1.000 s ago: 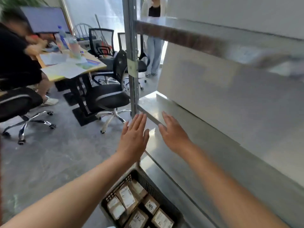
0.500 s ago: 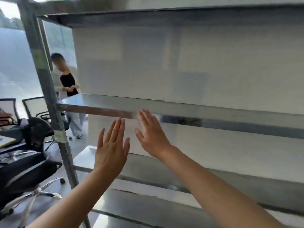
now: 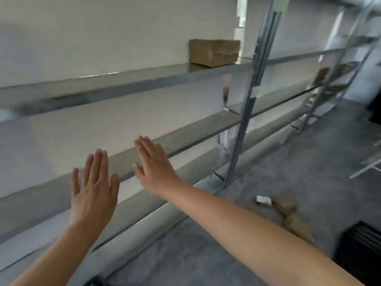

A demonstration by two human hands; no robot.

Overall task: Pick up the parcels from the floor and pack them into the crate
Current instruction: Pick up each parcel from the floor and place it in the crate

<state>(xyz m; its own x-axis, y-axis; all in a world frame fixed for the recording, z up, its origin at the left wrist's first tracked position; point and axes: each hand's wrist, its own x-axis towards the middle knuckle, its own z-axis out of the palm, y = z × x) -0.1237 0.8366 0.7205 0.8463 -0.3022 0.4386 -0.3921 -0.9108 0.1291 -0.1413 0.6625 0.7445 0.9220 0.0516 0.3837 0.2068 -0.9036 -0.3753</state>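
Note:
Both of my hands are raised in front of a metal shelf rack, palms away from me and fingers straight. My left hand (image 3: 93, 188) holds nothing, and my right hand (image 3: 153, 165) is likewise empty. Several brown parcels (image 3: 288, 213) lie blurred on the grey floor at the lower right, past my right forearm. A black crate (image 3: 359, 252) shows at the right edge, partly cut off. The crate with parcels seen earlier is out of view, apart from a dark corner at the bottom edge.
The metal shelf rack (image 3: 185, 139) runs from left to far right, with an upright post (image 3: 245, 112). A brown cardboard box (image 3: 214, 51) sits on an upper shelf. More racks stand at the far right. Grey floor spreads below.
My view has swung from left to right along the rack; the desk, chairs and people have left the frame, and floor parcels have come in. Both hands stay raised and flat.

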